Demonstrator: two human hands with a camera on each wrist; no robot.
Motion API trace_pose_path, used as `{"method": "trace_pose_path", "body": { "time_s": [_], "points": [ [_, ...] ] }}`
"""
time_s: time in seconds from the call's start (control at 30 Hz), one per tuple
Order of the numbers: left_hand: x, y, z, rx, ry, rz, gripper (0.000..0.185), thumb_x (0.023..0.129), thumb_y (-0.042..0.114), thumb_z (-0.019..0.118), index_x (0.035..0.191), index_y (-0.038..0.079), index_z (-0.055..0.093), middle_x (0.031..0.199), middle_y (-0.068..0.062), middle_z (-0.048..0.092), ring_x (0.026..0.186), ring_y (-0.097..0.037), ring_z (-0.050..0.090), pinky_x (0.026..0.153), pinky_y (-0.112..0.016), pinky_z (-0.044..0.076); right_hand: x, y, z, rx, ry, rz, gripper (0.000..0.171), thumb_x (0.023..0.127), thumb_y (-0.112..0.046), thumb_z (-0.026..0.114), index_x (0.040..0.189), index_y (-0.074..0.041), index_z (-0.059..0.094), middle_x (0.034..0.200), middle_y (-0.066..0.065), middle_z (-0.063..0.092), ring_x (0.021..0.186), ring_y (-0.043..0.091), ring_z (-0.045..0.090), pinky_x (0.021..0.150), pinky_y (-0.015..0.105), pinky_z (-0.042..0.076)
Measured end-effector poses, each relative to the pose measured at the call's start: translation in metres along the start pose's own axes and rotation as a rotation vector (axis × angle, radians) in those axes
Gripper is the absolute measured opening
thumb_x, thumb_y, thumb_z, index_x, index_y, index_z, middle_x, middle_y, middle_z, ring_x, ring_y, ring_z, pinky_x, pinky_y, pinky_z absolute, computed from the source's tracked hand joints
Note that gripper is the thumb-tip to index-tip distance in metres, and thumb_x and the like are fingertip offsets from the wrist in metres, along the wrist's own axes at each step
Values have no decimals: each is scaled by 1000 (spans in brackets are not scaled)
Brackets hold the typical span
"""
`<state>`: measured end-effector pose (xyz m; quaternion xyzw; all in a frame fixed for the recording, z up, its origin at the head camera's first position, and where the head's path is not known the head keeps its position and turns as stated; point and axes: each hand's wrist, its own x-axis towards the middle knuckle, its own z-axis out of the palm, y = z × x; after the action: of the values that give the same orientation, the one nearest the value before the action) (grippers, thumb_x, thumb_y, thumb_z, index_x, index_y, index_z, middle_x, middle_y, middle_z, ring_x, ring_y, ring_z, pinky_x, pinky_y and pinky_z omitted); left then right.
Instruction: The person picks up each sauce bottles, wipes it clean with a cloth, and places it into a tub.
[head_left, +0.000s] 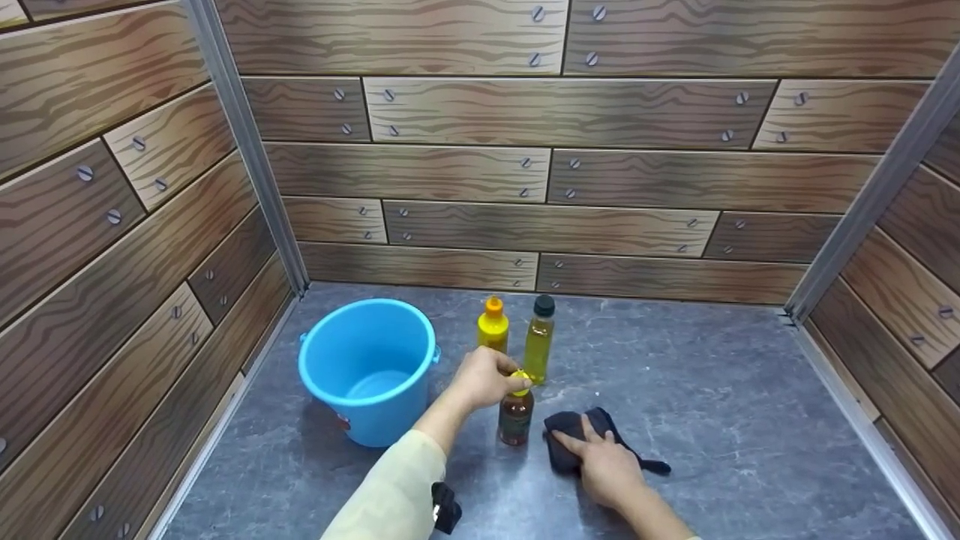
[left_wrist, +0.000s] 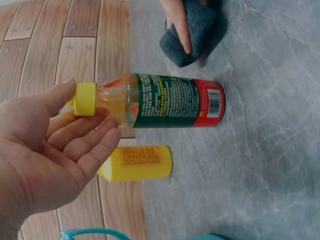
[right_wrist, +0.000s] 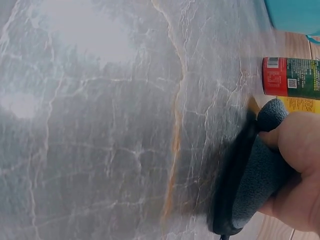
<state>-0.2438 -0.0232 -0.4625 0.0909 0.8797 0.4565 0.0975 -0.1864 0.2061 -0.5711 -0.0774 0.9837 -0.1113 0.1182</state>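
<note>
In the head view my left hand (head_left: pixel 486 379) pinches the yellow cap (left_wrist: pixel 85 99) of a brown sauce bottle (head_left: pixel 515 421) between thumb and fingers. The bottle stands upright; the left wrist view shows its green and red label. To its right, my right hand (head_left: pixel 609 466) holds a dark folded cloth (head_left: pixel 566 427) against the grey surface, its thumb and fingers spread over it. The right wrist view shows the cloth (right_wrist: pixel 262 177) bunched in that hand. Behind the sauce bottle are a yellow squeeze bottle (head_left: pixel 493 330), partly hidden by my left hand, and a dark-capped oil bottle (head_left: pixel 538 345).
A blue bucket (head_left: pixel 367 405) stands at the left, close to my left forearm. Wood-patterned panels (head_left: pixel 570 109) wall the grey marbled surface (head_left: pixel 720 375) at the back and sides. Metal strips (head_left: pixel 255 150) run up the corners.
</note>
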Motion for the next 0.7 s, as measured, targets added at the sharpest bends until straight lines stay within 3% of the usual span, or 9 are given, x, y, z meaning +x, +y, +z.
{"method": "trace_pose_path", "body": {
  "time_s": [0.3, 0.53, 0.7],
  "points": [
    [0, -1, 2, -72, 25, 4, 17, 93, 13, 84, 108, 4, 83, 96, -5, 78, 86, -17, 74, 77, -34, 63, 0, 2, 1, 11, 16, -21, 71, 93, 7, 66, 148, -38, 64, 162, 26, 42, 133, 66, 47, 77, 64, 57],
    [-1, 0, 3, -19, 25, 50, 17, 96, 21, 82, 110, 11, 85, 101, -1, 79, 85, -13, 71, 74, -32, 61, 0, 3, 3, 20, 24, -23, 69, 94, 5, 67, 148, -38, 64, 162, 26, 42, 133, 66, 47, 73, 63, 58],
    [-2, 5, 0, -45, 18, 56, 17, 97, 21, 81, 110, 10, 85, 105, -2, 79, 89, -14, 72, 76, -34, 62, 0, 3, 3, 20, 15, -18, 69, 94, 5, 67, 148, -39, 63, 163, 25, 41, 134, 65, 46, 75, 64, 57]
  ]
}}
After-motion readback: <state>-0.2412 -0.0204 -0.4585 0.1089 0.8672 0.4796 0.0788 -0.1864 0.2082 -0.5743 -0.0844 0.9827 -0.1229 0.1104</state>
